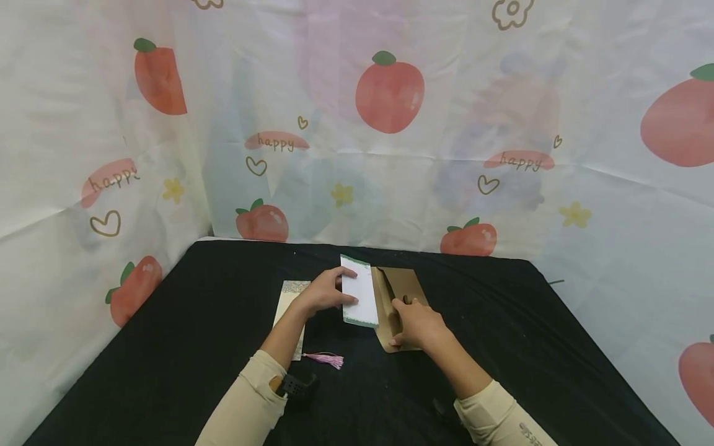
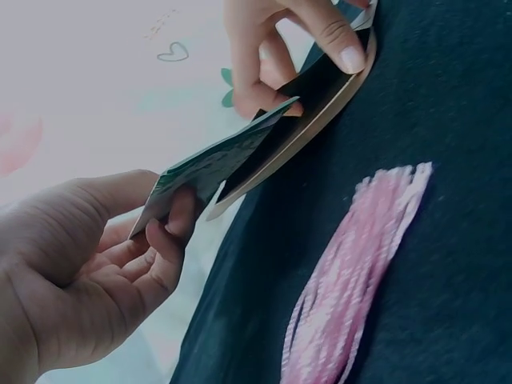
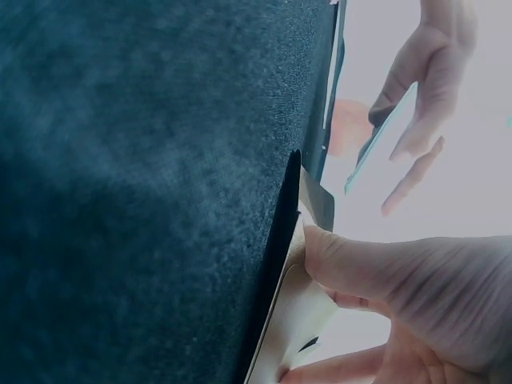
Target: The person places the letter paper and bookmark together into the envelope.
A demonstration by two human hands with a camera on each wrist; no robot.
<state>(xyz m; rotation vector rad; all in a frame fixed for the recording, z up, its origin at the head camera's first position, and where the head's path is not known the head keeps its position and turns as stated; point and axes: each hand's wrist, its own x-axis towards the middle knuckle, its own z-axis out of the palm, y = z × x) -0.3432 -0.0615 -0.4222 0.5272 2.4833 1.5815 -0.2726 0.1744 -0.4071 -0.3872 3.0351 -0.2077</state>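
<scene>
Left hand (image 1: 325,291) pinches a white, green-edged card (image 1: 360,298) between thumb and fingers, just left of a brown envelope (image 1: 403,282). Right hand (image 1: 419,325) grips the envelope, mouth gaping toward the card; contents, cannot tell. Left of the card: cream bookmark (image 1: 282,305), partly hidden, pink tassel (image 1: 330,358) at its near end. Bench (image 1: 212,334) draped in black. Fruit-printed curtain (image 1: 340,167) far, left and right.

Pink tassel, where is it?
In the head view, the tassel lies on the black cloth, by the lower right corner of the cream card.
</scene>
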